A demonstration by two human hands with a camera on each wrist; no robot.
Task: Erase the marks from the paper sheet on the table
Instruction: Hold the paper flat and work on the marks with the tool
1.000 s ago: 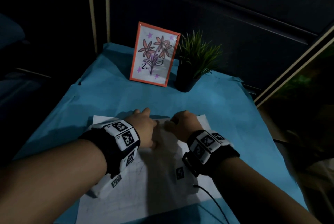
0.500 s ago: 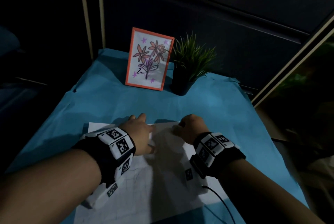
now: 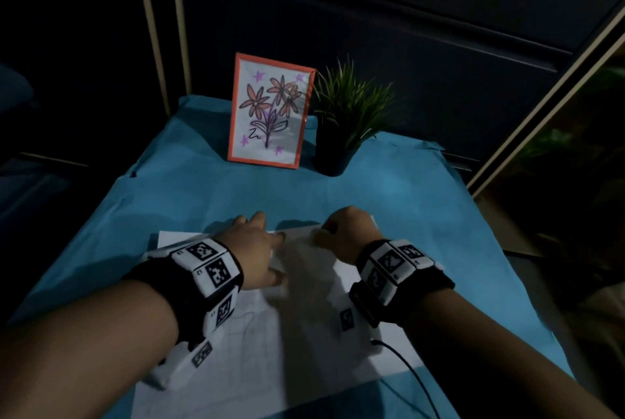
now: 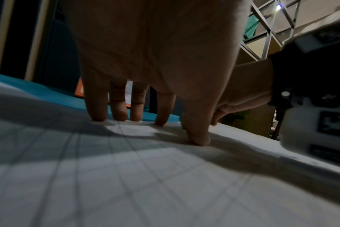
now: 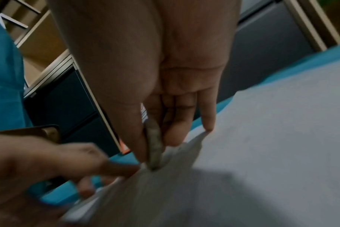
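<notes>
A white paper sheet (image 3: 304, 344) with faint pencil lines lies on the blue-covered table (image 3: 406, 202). My left hand (image 3: 257, 249) lies on its far edge with straight fingers (image 4: 118, 112) and thumb pressing the paper sheet (image 4: 126, 176) flat. My right hand (image 3: 341, 232) sits just to the right, near the sheet's top edge. In the right wrist view its thumb and fingers pinch a worn grey eraser (image 5: 154, 152), whose tip touches the paper sheet (image 5: 262, 138). The left hand's fingertips (image 5: 115, 167) show close beside the eraser.
A framed flower drawing with an orange border (image 3: 269, 110) stands at the back of the table, a small potted plant (image 3: 341, 124) right beside it. A black cable (image 3: 412, 374) trails from my right wrist over the sheet's near corner. Dark cabinets rise behind.
The view has shifted a little; both hands stay on the sheet's far edge. The right hand has moved slightly right, away from the left hand.
</notes>
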